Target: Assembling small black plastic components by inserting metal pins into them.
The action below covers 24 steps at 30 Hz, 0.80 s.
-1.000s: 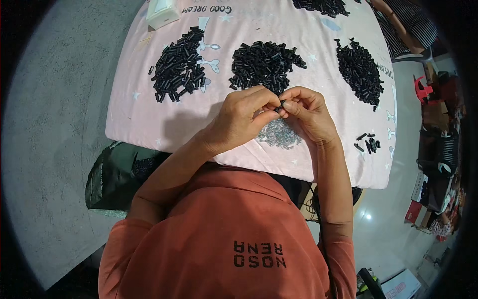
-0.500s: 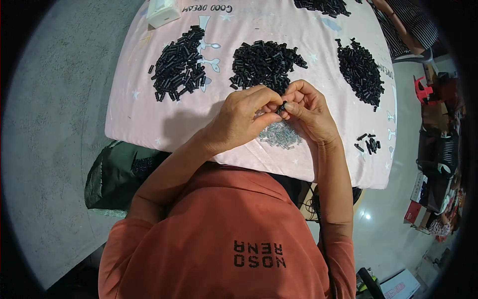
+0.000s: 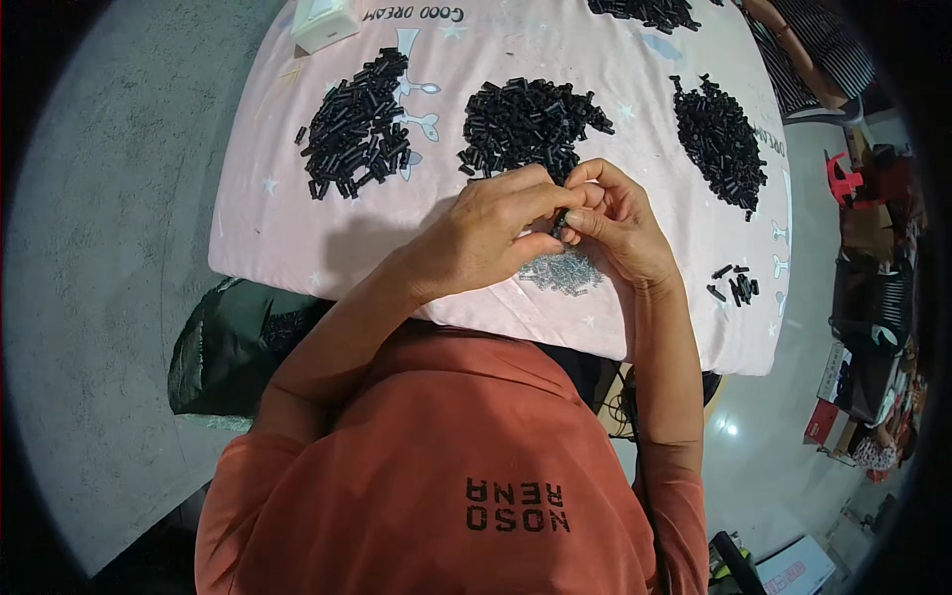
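Observation:
My left hand (image 3: 493, 223) and my right hand (image 3: 623, 226) meet over the near part of the table. Between their fingertips is a small black tubular piece (image 3: 559, 222), partly hidden by the fingers. My right thumb and fingers pinch it; my left index finger and thumb close around it from the other side. Just below the hands lies a heap of small clear, shiny pieces (image 3: 561, 274). Directly beyond them spreads a large pile of black tubular pieces (image 3: 526, 124).
A pink patterned cloth (image 3: 288, 243) covers the table. More black pieces lie in a left pile (image 3: 357, 129), a right pile (image 3: 719, 144), a far pile (image 3: 650, 12) and a small group (image 3: 739, 288) at right. A white box (image 3: 325, 25) stands far left. Another person's arm (image 3: 798, 55) shows far right.
My left fingers have shifted slightly around the black piece, and the left thumb sits a little lower. The black piece has turned more upright. The piles look the same.

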### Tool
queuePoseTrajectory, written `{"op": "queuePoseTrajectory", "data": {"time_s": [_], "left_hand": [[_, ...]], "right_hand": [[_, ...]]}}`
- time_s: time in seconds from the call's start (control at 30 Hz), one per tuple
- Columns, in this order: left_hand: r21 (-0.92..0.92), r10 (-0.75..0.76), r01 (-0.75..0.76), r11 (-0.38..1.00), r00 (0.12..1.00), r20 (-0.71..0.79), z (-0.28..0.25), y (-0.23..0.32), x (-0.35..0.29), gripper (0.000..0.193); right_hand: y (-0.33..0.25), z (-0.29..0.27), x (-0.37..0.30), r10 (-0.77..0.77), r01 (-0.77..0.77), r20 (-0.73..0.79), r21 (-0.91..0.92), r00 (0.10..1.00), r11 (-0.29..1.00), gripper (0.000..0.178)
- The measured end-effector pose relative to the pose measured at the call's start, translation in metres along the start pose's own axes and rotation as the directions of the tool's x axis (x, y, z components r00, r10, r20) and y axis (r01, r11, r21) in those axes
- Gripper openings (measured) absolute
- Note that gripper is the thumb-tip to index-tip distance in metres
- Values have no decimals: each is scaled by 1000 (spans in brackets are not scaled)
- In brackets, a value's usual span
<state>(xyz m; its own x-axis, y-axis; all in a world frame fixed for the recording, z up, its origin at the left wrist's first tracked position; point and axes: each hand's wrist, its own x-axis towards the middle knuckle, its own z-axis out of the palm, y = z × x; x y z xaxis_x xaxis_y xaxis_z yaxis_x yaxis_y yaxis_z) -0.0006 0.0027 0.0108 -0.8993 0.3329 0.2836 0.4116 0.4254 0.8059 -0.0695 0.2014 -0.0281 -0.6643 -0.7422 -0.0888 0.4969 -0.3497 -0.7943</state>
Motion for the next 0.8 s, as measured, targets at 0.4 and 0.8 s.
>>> {"op": "queuePoseTrajectory", "data": {"time_s": [0.4,0.8], "left_hand": [[-40,-1,-1,999,1000,-28,2,-1,1,45],[-36,39,-41,999,998,-45,5,-4,-1,41]], "right_hand": [[0,-1,1,0,0,-13,2,1000,1000,29],[0,-1,1,-28,27,30,16,999,999,27]]}}
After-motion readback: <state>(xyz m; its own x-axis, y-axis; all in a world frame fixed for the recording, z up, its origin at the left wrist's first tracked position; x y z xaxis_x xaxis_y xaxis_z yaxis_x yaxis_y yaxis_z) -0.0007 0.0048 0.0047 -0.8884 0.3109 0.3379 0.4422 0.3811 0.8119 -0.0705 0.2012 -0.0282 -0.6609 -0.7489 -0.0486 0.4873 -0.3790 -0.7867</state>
